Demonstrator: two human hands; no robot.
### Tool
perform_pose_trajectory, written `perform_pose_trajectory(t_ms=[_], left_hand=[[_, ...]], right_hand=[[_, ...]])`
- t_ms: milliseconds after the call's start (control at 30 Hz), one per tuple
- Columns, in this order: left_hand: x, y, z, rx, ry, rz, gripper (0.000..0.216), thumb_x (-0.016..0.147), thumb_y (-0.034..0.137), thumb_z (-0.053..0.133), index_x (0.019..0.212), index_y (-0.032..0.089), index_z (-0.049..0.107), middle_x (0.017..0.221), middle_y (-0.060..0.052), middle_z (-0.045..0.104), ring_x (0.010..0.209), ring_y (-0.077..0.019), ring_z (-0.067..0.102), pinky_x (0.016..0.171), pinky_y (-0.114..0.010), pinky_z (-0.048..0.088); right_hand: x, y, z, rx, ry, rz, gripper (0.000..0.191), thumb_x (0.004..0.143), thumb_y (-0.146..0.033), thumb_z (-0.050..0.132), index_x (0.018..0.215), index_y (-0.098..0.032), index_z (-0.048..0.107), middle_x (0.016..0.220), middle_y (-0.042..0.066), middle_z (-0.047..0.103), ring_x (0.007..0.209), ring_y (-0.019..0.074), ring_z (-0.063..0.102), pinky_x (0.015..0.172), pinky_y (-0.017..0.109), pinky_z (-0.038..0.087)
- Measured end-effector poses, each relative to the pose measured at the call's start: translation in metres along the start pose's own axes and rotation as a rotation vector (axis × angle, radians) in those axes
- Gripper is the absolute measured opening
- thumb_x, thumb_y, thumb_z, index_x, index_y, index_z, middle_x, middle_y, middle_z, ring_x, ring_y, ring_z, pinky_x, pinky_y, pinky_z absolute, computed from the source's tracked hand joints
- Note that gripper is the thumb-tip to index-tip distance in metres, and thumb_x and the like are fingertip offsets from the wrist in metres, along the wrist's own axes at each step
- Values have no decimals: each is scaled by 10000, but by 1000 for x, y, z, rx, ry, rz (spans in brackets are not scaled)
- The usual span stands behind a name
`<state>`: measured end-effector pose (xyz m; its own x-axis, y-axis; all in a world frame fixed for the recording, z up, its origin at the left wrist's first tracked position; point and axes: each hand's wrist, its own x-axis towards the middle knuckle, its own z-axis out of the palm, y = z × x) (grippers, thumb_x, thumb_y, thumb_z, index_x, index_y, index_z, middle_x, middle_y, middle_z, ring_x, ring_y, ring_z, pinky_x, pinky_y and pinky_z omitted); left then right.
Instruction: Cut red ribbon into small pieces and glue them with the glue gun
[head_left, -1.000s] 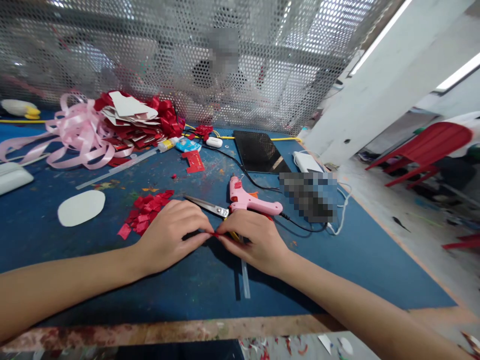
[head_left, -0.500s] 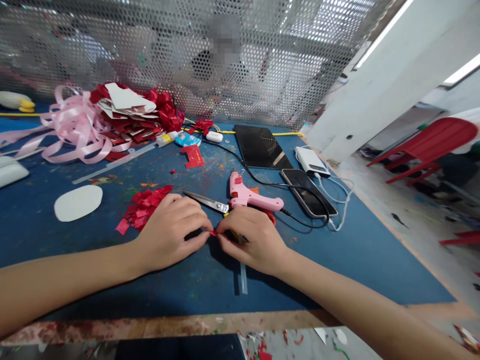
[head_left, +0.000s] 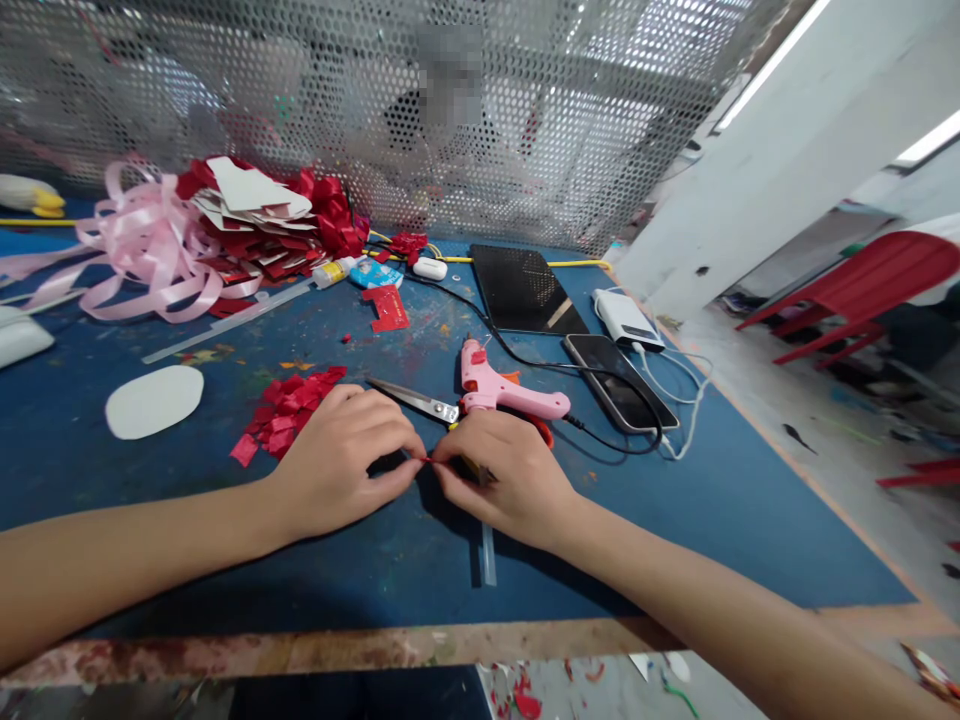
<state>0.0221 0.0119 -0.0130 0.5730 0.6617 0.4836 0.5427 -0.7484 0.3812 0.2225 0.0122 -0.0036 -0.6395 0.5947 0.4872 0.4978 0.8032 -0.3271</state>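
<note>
My left hand (head_left: pixel 341 465) and my right hand (head_left: pixel 510 475) meet fingertip to fingertip low over the blue table (head_left: pixel 675 520). Both pinch one tiny red piece (head_left: pixel 427 460) between them. A pile of small red ribbon scraps (head_left: pixel 289 410) lies just left of my left hand. Scissors (head_left: pixel 416 400) lie right behind my fingers, and a pink glue gun (head_left: pixel 502 390) rests beyond my right hand. A clear glue stick (head_left: pixel 488 560) pokes out from under my right wrist.
At the back left sit pink ribbon loops (head_left: pixel 142 245) and a heap of red and white cut shapes (head_left: pixel 259 225). A white oval (head_left: pixel 154 400), a tablet (head_left: pixel 521 290), a phone (head_left: pixel 619 380) and a power bank (head_left: pixel 626 320) lie around. A perforated metal screen (head_left: pixel 337 110) closes the far side.
Both hands stay pinched together on the red piece, with only slight finger shifts. The view has tipped a little, so the phone shows plainly now.
</note>
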Motion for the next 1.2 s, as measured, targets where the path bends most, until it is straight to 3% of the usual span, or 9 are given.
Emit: perform_pose_trajectory(t_ms=[700, 967, 1200], left_hand=[[2, 3, -1, 259, 51, 204, 96, 855, 198, 537, 787, 178, 601, 791, 0, 688, 819, -190, 601, 794, -383, 329], [1, 1, -2, 76, 89, 81, 88, 838, 177, 560, 916, 188, 523, 890, -2, 684, 855, -158, 618, 837, -348, 364], [-1, -1, 0, 17, 82, 87, 93, 839, 145, 540, 899, 208, 510, 839, 31, 674, 835, -128, 629, 964, -346, 318]], right_hand=[[0, 0, 8, -184, 4, -96, 138, 778, -113, 499, 698, -161, 601, 615, 5, 624, 595, 123, 528, 585, 253, 395], [-1, -2, 4, -157, 55, -40, 99, 790, -156, 527, 733, -159, 608, 634, 18, 624, 582, 122, 519, 550, 242, 386], [-1, -2, 4, -138, 54, -31, 102, 795, -157, 520, 742, -156, 607, 625, 16, 609, 578, 121, 508, 542, 244, 374]])
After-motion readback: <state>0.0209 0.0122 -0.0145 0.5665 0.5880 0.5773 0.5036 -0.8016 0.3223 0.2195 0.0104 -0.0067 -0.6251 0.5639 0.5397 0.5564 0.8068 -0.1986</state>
